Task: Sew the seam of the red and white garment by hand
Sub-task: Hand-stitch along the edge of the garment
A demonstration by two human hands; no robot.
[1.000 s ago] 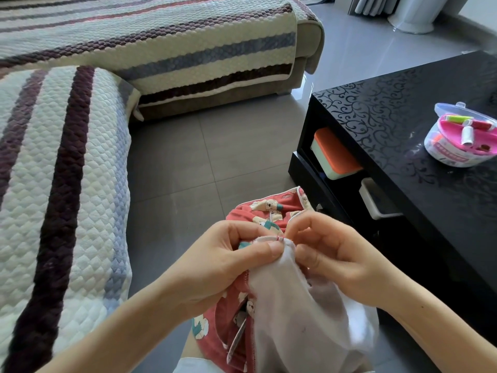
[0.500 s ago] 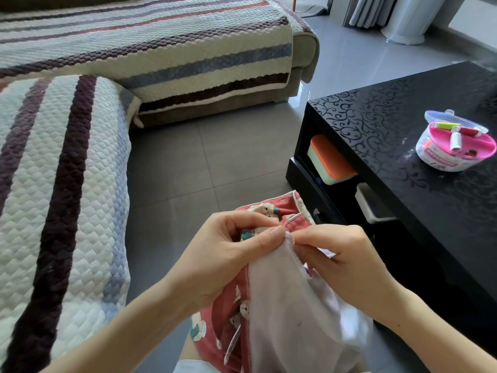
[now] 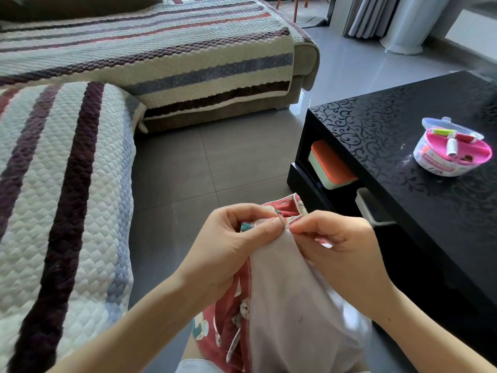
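The red and white garment hangs in front of me, its pale inner side towards me and red printed cloth at its left edge and top. My left hand grips the top of the seam, thumb pressed on the pale cloth. My right hand pinches the fabric edge just to the right of it, fingertips nearly touching the left thumb. A thin dark needle pokes up from the seam between the two hands. The thread is too fine to see.
A black patterned coffee table stands on the right, carrying a round pink sewing kit; an orange-lidded box sits on its lower shelf. A striped quilted sofa cover fills the left and back. Grey tiled floor lies between.
The view has tilted up a little, so the hands sit higher over the floor. The right fingers have shifted along the seam edge and the needle tip now shows between the hands.
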